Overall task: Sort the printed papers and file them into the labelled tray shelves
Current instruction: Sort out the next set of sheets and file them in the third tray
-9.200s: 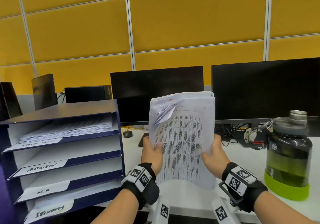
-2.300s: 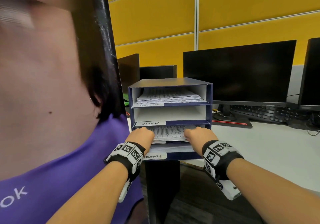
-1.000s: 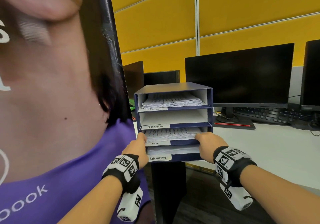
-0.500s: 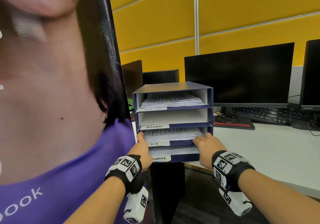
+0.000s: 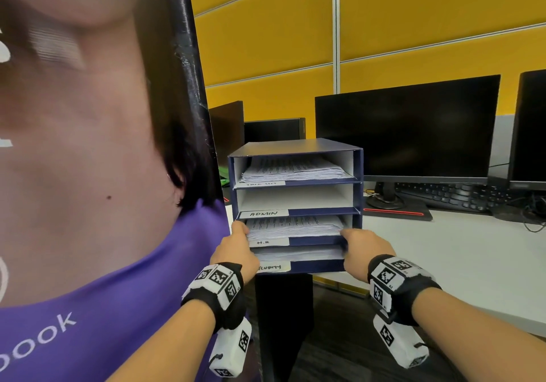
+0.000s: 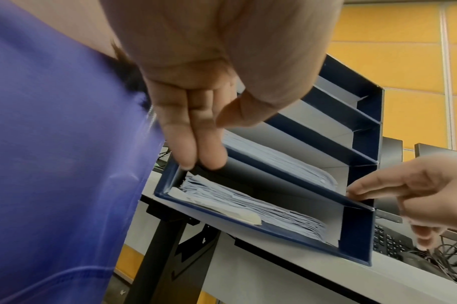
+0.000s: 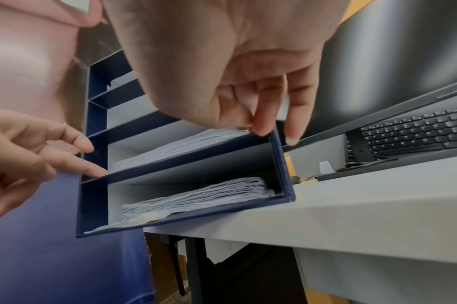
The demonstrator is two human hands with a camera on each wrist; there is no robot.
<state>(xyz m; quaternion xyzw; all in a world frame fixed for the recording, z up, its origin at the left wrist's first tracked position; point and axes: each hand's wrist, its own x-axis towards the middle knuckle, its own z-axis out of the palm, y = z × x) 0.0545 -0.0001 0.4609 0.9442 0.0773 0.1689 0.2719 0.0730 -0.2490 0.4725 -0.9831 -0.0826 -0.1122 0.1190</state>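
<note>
- My left hand (image 5: 233,251) and right hand (image 5: 362,248) hold nothing now; straight fingers rest on the near corners of the H.R shelf (image 5: 316,240).
- The printed papers (image 5: 292,226), gripped in both hands seconds ago, lie pushed fully into that shelf, third down in the tray unit (image 5: 295,146).
- I judge this batch filed; the ADMIN shelf (image 5: 295,200) above looks bare.
- Right: a monitor (image 5: 404,127).

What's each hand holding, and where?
Nothing is gripped. The left hand and right hand touch the front corners of the H.R shelf with straight fingers; the papers lie in it, free.
</note>
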